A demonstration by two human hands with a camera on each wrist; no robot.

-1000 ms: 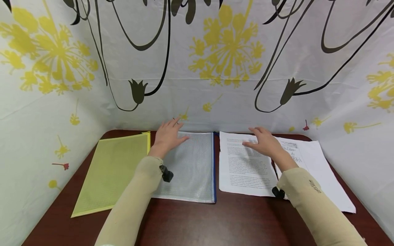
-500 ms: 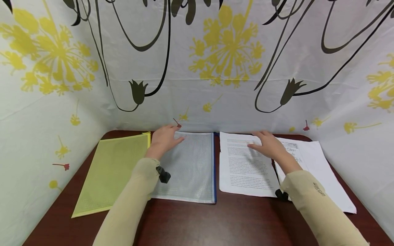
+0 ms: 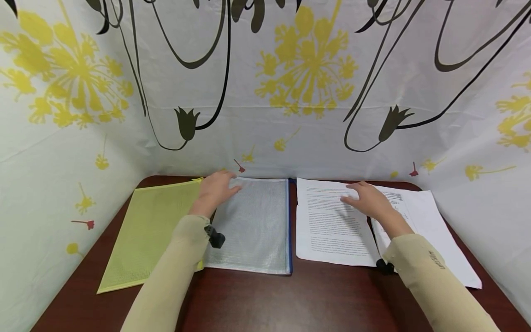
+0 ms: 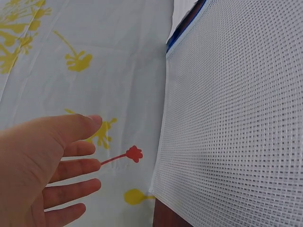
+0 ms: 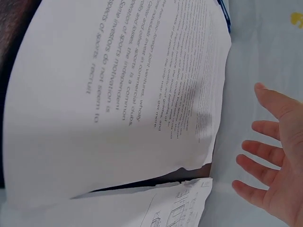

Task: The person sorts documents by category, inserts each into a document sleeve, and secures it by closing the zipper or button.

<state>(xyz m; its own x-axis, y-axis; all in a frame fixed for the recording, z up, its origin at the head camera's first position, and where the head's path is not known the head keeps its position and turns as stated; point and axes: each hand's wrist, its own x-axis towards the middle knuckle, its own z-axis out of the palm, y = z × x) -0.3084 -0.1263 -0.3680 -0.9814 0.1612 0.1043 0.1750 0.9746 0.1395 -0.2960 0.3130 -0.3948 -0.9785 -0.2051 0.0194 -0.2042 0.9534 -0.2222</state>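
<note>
My left hand [image 3: 216,188] hovers over the far left corner of a white mesh zip pouch [image 3: 255,226] with a blue edge. Its fingers are straight and spread, holding nothing; in the left wrist view the left hand [image 4: 45,165] shows against the curtain beside the pouch [image 4: 236,118]. My right hand [image 3: 368,199] is over the right edge of a printed sheet [image 3: 329,226], fingers relaxed and empty. In the right wrist view the right hand [image 5: 277,156] is spread past the far corner of the sheet [image 5: 118,94].
A yellow-green mesh pouch [image 3: 151,230] lies left of the white one. A second sheet [image 3: 423,226] with a diagram lies right of the printed one, also seen as the second sheet [image 5: 142,208]. The dark brown table [image 3: 265,299] is walled by a flowered curtain [image 3: 290,115].
My left hand has drifted left and a little back toward me over the pouch corner. My right hand has slid right and nearer, toward the sheet's right edge. Nothing was picked up.
</note>
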